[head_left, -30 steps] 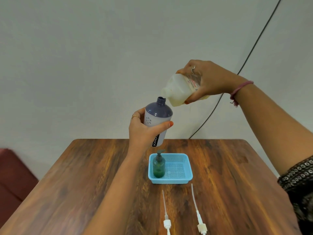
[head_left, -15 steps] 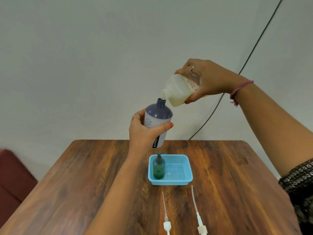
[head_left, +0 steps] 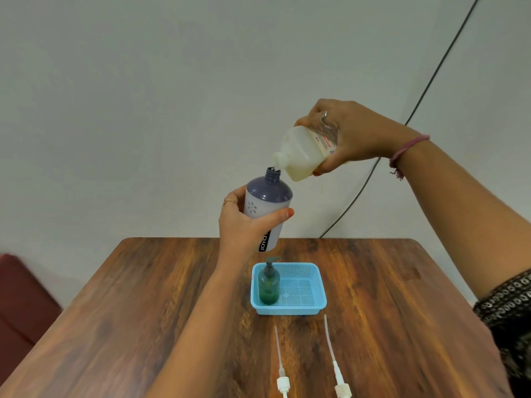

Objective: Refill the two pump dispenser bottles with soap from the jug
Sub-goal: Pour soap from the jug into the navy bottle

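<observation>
My left hand (head_left: 244,225) grips a white bottle with a purple top (head_left: 265,202), held up above the table with its neck open. My right hand (head_left: 353,136) holds a translucent jug (head_left: 301,155) of pale yellowish soap, tilted down to the left so its spout rests at the bottle's neck. A small green pump bottle (head_left: 268,285) stands in the left side of a blue basket (head_left: 309,307). Two white pump heads with long tubes, one (head_left: 280,366) left and one (head_left: 334,357) right, lie on the table in front of the basket.
The wooden table (head_left: 143,311) has rounded far corners and stands against a pale wall. A black cable (head_left: 425,90) runs diagonally down the wall behind my right arm. A dark red seat (head_left: 20,300) shows at the lower left.
The jug's spout has come down and left until it meets the purple bottle's neck. Both hands shifted only slightly.
</observation>
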Demonstrator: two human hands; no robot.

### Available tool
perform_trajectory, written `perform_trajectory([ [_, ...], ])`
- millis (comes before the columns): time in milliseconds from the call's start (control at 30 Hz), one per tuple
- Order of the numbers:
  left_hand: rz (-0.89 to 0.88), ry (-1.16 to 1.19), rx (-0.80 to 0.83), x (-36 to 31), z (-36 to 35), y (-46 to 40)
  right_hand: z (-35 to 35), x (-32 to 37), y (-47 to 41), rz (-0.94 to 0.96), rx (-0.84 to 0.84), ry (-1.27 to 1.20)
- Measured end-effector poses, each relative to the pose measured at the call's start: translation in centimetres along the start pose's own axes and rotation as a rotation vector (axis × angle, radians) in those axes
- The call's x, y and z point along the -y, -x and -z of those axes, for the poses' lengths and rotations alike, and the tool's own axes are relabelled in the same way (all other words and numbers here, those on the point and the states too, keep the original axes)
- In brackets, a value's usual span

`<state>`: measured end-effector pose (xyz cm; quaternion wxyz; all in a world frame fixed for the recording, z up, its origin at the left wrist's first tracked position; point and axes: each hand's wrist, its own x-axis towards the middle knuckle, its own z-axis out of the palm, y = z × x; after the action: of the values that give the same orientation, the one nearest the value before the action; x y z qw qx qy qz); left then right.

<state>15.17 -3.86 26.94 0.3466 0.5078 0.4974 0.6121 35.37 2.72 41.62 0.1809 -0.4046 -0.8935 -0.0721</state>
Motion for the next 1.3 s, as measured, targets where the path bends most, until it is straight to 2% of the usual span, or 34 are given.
perform_trajectory([
  [1300,0.010,0.027,-0.003,0.57,-0.07,0.02,0.24,-0.17,-0.33,0.004,0.037,0.056],
])
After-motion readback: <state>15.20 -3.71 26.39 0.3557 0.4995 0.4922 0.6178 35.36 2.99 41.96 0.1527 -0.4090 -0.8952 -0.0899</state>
